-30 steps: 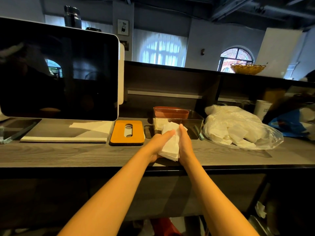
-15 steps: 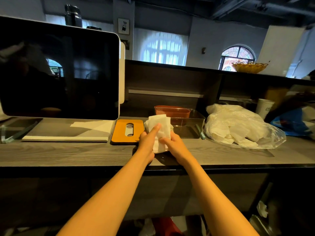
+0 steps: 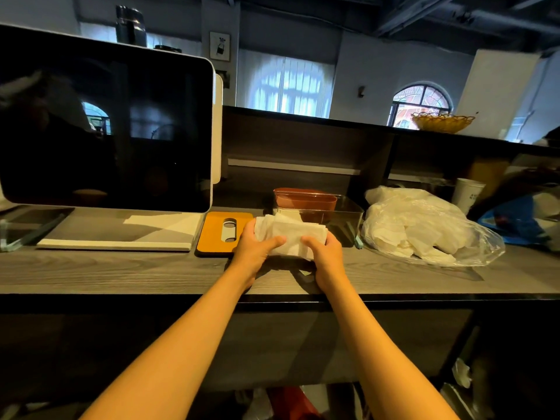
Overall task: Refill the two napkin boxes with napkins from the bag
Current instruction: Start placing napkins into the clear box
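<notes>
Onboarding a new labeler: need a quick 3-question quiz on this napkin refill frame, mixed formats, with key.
1. True or false: both hands hold the napkin stack.
2. Where is the orange lid? A) on the clear box B) flat on the counter, left of the stack C) inside the bag
3. Fill in: the plastic bag of napkins lies to the ____ of the clear box.

Key: 1 true, left hand and right hand each grip an end; 2 B; 3 right.
</notes>
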Demonstrator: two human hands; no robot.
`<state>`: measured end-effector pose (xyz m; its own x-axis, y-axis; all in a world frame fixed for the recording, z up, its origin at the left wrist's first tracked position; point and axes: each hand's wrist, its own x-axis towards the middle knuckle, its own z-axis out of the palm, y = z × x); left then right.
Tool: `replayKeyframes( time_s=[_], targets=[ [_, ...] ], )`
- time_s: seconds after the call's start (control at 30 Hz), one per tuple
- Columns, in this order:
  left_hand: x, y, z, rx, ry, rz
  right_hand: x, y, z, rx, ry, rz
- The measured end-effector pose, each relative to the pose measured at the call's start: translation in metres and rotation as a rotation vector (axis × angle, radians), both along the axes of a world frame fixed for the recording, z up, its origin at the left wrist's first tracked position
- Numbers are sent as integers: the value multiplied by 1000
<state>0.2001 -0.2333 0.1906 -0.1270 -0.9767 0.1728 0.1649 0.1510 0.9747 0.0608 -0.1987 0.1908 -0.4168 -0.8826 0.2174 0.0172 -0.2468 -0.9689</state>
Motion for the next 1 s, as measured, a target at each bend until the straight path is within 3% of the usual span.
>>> replayKeyframes(
  time_s=[0.33,0.57,0.8,1.0],
  targets=[
    [-6,-1,3,40,-90,159,4,-5,-1,54,128,-35],
    [-34,6,7,58,-139,275,2,-14,-5,71,239,-255],
    [-32,11,5,28,-32,292,2,-9,-2,61,189,-226],
    [-33,12,5,5,-119,371,0,-5,-2,40,142,-223]
  ],
)
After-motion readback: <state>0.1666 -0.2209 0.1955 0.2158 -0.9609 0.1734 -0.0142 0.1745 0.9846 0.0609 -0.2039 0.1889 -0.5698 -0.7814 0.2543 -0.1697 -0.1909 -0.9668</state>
